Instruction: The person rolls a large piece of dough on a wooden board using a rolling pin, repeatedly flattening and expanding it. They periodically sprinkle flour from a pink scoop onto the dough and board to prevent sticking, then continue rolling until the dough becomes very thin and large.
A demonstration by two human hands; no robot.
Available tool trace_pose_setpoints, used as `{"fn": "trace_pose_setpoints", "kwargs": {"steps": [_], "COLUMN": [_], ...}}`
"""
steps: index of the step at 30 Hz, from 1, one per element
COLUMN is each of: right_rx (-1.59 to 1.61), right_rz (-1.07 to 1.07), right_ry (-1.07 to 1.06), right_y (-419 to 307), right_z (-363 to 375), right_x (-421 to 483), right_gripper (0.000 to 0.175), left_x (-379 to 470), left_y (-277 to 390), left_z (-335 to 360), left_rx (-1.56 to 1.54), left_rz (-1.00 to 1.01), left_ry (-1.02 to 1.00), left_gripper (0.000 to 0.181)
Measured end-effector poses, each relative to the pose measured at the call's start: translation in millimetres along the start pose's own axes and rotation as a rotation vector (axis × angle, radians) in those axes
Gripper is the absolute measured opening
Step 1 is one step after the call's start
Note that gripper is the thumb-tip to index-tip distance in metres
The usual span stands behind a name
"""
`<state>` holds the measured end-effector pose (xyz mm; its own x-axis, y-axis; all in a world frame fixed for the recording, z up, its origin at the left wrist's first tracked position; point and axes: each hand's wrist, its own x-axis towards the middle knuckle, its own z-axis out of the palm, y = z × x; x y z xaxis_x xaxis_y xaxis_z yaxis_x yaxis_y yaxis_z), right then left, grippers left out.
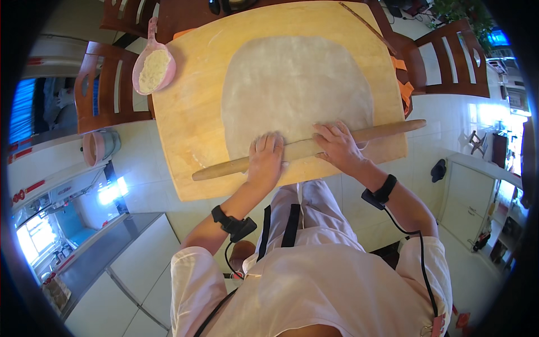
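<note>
A wide, thin sheet of rolled-out dough (294, 84) lies on a yellow wooden board (193, 113). Across its near edge rests a long tapered wooden rolling pin (383, 131), tilted up to the right. Part of the dough appears wrapped over the pin's middle. My left hand (266, 158) lies on the pin left of centre, fingers pointing away from me. Farther right, my right hand (339, 147) presses on the pin and dough with its fingers somewhat spread. Neither palm can be seen, so how firmly each hand holds is hidden.
A pink ladle-shaped bowl of flour (154, 70) is at the board's left rear edge. A thin brown stick (366, 26) lies along the far right corner. Wooden chairs (452, 63) stand around the table. Orange cloth (405, 90) shows beside the board's right edge.
</note>
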<state>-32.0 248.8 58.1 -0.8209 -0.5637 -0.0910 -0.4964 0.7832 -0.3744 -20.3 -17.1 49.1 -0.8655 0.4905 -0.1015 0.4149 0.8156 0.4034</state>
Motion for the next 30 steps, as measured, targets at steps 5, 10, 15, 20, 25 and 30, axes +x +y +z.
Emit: {"fn": "trace_pose_setpoints", "kwargs": {"steps": [5,10,15,20,25,30], "right_rx": [-0.056,-0.136,-0.124,-0.196,-0.158,-0.194], "right_rz": [0.017,0.031,0.053,0.060,0.217,0.206], "right_ry": [0.022,0.001,0.091,0.155,0.177,0.107], "right_y": [-48.2,-35.9,-15.7,-8.6,19.8,25.3], "right_z": [-22.9,-3.1,28.3,9.4,-7.7,3.4], "right_x": [8.0,42.7,48.2,105.1,161.1,134.7], "right_gripper": [0.064,0.069,0.067,0.060,0.053,0.054], "left_x": [-17.2,32.4,46.1,81.4,152.2,124.9], "left_y": [31.6,9.0,-12.3,-24.6,-46.9,-34.6], "left_z": [-4.7,-14.6,8.3,15.1,-22.8,-36.7], "left_rx": [0.189,0.205,0.126,-0.059,0.196,0.220], "left_rz": [0.150,0.154,0.103,0.018,-0.122,-0.110], "left_ry": [-0.095,-0.107,0.107,0.106,0.165,0.062], "left_gripper": [0.086,0.088,0.092,0.090,0.085,0.073]}}
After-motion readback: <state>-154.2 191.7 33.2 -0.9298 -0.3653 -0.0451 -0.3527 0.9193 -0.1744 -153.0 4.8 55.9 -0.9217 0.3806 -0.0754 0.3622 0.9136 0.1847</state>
